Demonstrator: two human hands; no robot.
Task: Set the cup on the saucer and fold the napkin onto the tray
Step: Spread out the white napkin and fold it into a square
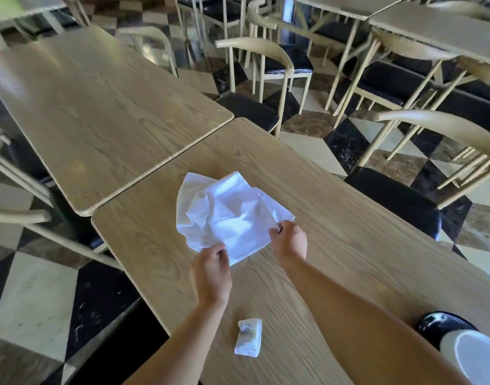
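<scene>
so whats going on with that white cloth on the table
A person is working a crumpled white cloth napkin on the light wooden table. The left hand pinches its near edge and the right hand its right corner. It is not folded yet. A small white packet lies nearer the person.

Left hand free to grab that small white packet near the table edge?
Probably not right away: the left hand pinches the napkin edge. The packet lies beside its forearm, nothing on top.
</scene>
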